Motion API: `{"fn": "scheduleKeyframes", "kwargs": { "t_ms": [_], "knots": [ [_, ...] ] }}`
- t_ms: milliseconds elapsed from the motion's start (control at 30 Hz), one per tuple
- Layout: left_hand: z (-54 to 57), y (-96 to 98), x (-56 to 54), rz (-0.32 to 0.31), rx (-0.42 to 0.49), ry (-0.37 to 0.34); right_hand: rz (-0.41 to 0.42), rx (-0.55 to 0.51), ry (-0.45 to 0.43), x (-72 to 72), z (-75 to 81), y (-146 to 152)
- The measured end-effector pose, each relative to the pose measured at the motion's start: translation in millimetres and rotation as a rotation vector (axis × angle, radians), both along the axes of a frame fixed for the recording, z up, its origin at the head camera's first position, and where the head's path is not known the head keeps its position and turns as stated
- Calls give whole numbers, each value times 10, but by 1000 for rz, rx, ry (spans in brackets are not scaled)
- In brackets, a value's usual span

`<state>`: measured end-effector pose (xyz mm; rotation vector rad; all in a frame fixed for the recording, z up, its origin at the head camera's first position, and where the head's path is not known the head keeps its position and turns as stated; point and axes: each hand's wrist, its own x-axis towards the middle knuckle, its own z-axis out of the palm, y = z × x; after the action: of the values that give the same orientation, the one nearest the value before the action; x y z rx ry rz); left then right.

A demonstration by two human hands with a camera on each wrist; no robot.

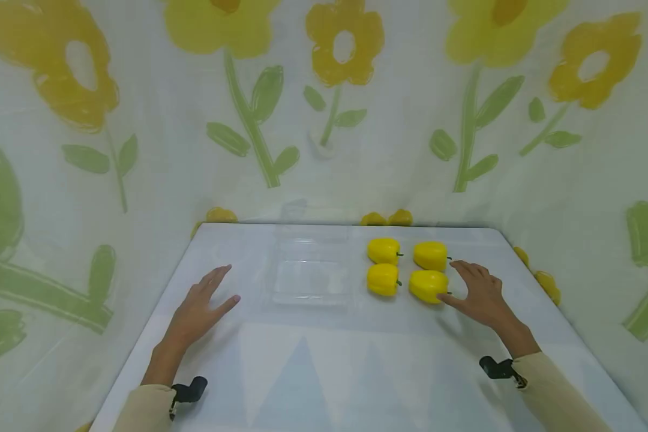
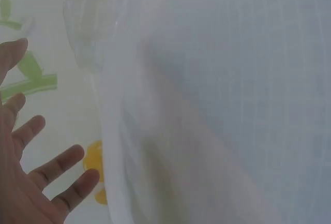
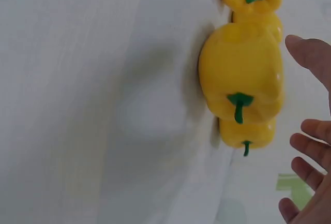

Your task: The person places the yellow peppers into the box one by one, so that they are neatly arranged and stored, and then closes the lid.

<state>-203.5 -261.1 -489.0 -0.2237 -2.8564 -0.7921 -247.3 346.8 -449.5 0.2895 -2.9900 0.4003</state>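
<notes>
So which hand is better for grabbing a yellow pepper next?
Probably the right hand: it's right beside the yellow peppers, while the left hand is over past the clear container.

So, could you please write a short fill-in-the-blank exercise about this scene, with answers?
On the table lie exactly ____ yellow peppers.
Their stems are ____.
In the head view, the clear container is to the ____ of the peppers.
The person's ____ hand is nearer to the peppers.

Missing words: four; green; left; right.
</notes>
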Motion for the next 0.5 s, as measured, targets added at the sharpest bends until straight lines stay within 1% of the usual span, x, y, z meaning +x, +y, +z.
{"fn": "scheduleKeyframes", "kwargs": {
  "t_ms": [200, 333, 500],
  "knots": [
    [3, 201, -66, -43, 12, -4, 14, -22, -1, -71, -68, -71],
    [-4, 329, -132, -50, 32, -15, 29, -33, 3, -115, -109, -94],
    [-12, 429, -189, -49, 43, -15, 57, -64, -24, -184, -176, -162]
  ]
}}
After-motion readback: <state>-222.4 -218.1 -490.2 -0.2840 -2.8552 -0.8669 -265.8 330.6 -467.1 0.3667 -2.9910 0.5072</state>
